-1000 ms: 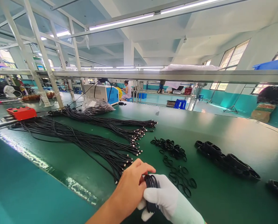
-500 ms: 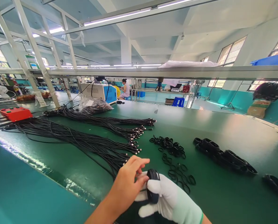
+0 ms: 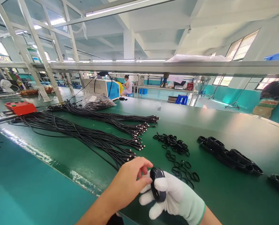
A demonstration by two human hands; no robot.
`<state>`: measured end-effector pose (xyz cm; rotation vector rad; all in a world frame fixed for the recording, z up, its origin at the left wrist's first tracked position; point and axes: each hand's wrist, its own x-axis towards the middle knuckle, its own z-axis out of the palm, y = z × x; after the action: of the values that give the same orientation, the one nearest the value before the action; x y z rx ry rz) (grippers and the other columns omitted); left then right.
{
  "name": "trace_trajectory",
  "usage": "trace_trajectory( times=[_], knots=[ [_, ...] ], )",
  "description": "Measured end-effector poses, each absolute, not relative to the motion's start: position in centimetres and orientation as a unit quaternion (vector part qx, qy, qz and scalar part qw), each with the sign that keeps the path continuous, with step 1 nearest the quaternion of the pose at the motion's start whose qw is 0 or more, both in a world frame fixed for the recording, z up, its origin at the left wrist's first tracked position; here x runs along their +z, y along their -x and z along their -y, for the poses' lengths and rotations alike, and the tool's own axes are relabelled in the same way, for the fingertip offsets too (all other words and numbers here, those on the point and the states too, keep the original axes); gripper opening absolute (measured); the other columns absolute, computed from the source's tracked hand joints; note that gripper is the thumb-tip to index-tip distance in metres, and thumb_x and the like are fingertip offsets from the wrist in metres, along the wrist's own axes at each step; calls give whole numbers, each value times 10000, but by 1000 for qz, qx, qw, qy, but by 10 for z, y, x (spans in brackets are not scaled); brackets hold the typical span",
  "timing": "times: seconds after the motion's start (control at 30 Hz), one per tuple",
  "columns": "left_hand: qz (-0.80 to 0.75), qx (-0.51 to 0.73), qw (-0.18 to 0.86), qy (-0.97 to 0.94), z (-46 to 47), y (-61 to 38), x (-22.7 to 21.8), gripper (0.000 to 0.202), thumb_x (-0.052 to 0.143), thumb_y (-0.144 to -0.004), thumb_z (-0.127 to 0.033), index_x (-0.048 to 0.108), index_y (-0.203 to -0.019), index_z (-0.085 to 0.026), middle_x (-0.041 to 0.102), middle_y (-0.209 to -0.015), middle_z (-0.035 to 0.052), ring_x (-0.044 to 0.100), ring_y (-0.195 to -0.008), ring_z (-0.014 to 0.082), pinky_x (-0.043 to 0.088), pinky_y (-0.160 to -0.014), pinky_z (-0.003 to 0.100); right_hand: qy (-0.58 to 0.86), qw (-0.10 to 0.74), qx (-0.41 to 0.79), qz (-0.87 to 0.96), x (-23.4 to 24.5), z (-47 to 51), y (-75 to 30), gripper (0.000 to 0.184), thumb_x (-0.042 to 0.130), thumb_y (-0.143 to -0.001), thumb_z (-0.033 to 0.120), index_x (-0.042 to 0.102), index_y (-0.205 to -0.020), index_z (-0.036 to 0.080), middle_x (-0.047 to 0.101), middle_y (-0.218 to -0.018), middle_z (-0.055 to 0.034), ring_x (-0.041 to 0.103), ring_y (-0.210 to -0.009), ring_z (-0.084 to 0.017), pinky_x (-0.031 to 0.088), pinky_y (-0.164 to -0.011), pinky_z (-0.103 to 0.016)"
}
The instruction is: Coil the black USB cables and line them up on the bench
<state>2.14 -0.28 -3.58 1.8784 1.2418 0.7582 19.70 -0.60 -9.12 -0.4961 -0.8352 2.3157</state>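
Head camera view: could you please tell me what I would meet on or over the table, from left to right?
Red box, plastic bag, bare left hand, black coil in the gloved right hand, row of coils, lone coil at the edge.

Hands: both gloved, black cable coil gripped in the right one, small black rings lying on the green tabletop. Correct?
Not quite: the left hand is bare. Only the right hand is gloved, as the head view shows. It does grip the black cable coil, and small black rings do lie on the green tabletop.
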Motion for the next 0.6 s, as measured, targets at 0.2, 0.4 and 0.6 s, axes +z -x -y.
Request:
trace_trajectory(
  times=[0.2, 0.4, 0.6],
  knots=[
    [-485, 281, 362, -745, -4, -34, -46, 127, 500, -672, -101, 590, -680, -191, 571, -618, -49, 516, -582, 110, 370, -543, 203, 255, 260, 865, 344, -84, 9, -192, 299, 739, -646, 216, 656, -879, 48, 640, -829, -108, 658, -656, -163, 580, -484, -240],
    [-485, 307, 252, -779, -2, -40, -62, 189, 461, -694, -74, 610, -724, -186, 626, -684, -8, 566, -622, 135, 392, -585, 227, 287, 308, 830, 365, -80, 12, -190, 300, 737, -607, 237, 639, -838, 74, 633, -732, -62, 606, -508, -103, 511, -393, -156],
    [-489, 303, 250, -779, -6, -44, -63, 193, 459, -723, -83, 618, -745, -189, 616, -704, -6, 555, -644, 138, 395, -603, 236, 274, 325, 843, 329, -90, 13, -187, 278, 703, -661, 240, 647, -881, 79, 638, -739, -70, 640, -612, -140, 555, -476, -212]
  ],
)
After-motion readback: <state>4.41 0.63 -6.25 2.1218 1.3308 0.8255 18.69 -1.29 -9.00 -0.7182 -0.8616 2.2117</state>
